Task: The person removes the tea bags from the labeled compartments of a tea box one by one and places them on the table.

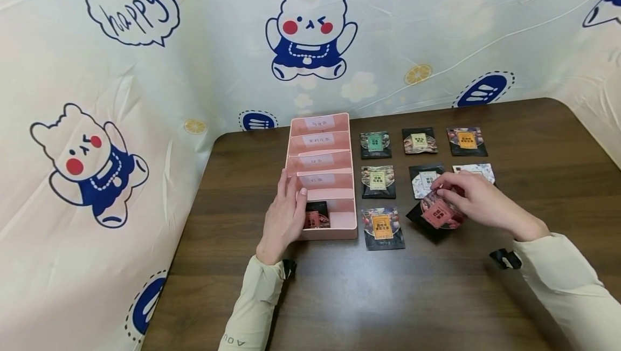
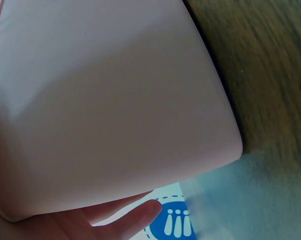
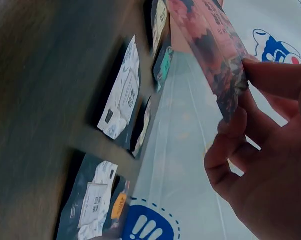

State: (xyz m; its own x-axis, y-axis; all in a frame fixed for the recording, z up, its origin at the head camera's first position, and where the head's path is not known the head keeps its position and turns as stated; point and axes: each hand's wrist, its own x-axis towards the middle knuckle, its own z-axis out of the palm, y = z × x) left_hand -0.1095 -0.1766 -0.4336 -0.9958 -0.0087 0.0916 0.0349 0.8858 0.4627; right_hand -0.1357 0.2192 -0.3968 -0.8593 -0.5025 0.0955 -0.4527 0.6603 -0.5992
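My right hand point(image 1: 477, 197) pinches a tea bag sachet with a red label point(image 1: 438, 214) between thumb and fingers, tilted above the table. In the right wrist view, thumb and fingertips grip its edge point(image 3: 218, 45). At the near left corner of a pink divided box point(image 1: 346, 234), my left hand point(image 1: 286, 221) rests along the side with fingers extended. The left wrist view shows the box wall point(image 2: 115, 115) up close. A red-labelled sachet point(image 1: 317, 216) stands in the box's nearest compartment, partly covered by the left hand. Paper labels with writing mark the compartments behind.
Right of the box, sachets lie in rows: green-labelled point(image 1: 375, 144), pale-labelled point(image 1: 378, 181) and orange-labelled point(image 1: 383, 228) among them. A white-patterned sachet point(image 1: 427, 178) lies just behind the held one; another point(image 1: 477, 170) is partly behind the right hand. A printed cloth point(image 1: 398, 27) hangs behind the table.
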